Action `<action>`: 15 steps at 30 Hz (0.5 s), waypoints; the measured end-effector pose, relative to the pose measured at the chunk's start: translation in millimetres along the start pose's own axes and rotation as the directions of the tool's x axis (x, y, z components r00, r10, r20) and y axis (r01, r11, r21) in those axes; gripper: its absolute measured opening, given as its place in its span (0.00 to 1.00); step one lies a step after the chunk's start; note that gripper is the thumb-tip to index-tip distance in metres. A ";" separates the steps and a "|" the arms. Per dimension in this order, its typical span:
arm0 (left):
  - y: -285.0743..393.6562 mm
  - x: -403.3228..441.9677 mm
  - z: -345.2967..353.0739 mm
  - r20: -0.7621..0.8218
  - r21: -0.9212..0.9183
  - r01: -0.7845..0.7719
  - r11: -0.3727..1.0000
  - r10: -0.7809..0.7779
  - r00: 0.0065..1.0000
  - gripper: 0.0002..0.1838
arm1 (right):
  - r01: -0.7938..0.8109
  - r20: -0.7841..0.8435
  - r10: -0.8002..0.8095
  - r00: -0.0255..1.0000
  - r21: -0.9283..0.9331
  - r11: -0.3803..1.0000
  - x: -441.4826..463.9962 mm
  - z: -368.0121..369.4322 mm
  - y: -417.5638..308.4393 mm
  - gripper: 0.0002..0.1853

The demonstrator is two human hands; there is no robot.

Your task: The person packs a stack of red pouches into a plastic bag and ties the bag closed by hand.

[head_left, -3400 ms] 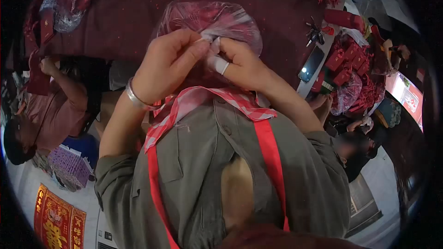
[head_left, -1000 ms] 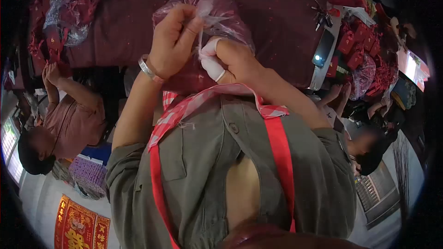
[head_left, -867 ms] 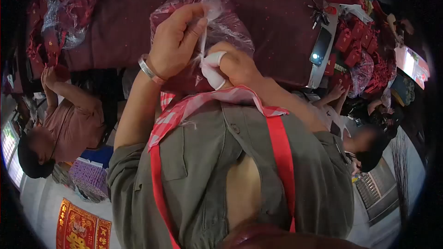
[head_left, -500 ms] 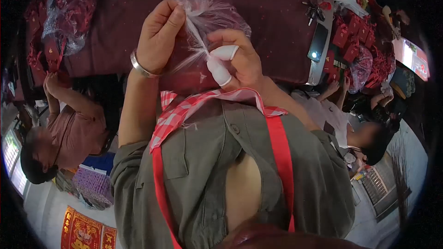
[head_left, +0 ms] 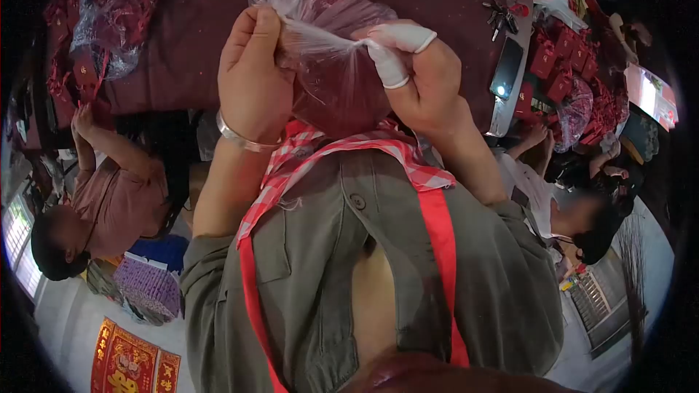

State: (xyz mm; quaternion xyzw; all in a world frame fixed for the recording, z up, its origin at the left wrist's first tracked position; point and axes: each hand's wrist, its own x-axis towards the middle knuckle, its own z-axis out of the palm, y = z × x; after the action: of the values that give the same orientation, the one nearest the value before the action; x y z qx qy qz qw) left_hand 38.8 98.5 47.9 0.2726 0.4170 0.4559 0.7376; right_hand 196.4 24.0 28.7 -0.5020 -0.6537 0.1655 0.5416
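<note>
From my remote station, I saw the clear plastic bag [head_left: 329,76] just over the near edge of the table [head_left: 193,58]. There the left hand [head_left: 251,76] pinched one gathered end of it between thumb and bent forefinger, those fingers narrow on the film. The right hand [head_left: 431,76] pinched the twisted neck opposite, its fingertips close together, with white finger covers [head_left: 388,67] on two of them. The film ran between the hands in tight folds, so I judged they were held apart to keep that neck taut. The covers probably spared the skin from rubbing (or helped the grip; I couldn't settle it from so far off). Dark red showed through the bag, but I could not tell whether that was contents or the table behind.

A phone [head_left: 507,69] and keys [head_left: 500,18] lay by the table's right edge, likely put there to stay out of the hands' way. Beyond that edge sat a heap of red packets [head_left: 559,64]. At the table's left end lay another plastic bag [head_left: 116,22], presumably keeping red pieces together. By the table's near left corner, a co-worker's hand [head_left: 84,125] was at a red packet.
</note>
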 end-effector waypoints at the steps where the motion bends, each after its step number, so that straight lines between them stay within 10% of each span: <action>1: 5.2 -0.6 -5.2 0.038 -0.019 0.099 0.995 -0.099 0.994 0.06 | -0.035 -0.031 0.034 0.999 -0.034 0.999 0.1 -0.2 -0.7 0.08; 10: 20.9 -7.5 -19.2 0.196 0.134 0.329 0.935 -0.351 0.916 0.06 | -0.522 0.110 0.510 0.853 0.176 0.835 1.2 -1.4 -8.8 0.07; 15: 23.1 1.9 -31.7 0.336 -0.048 0.343 0.938 -0.309 0.890 0.16 | -0.482 0.186 0.450 0.873 0.195 0.854 5.2 -0.4 7.1 0.08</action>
State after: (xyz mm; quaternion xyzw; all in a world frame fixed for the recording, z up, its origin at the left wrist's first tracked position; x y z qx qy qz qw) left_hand 1.6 111.0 49.3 0.2301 0.3053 0.2961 0.8753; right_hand 200.6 31.4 26.3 -0.5655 -0.5228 0.4015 0.4957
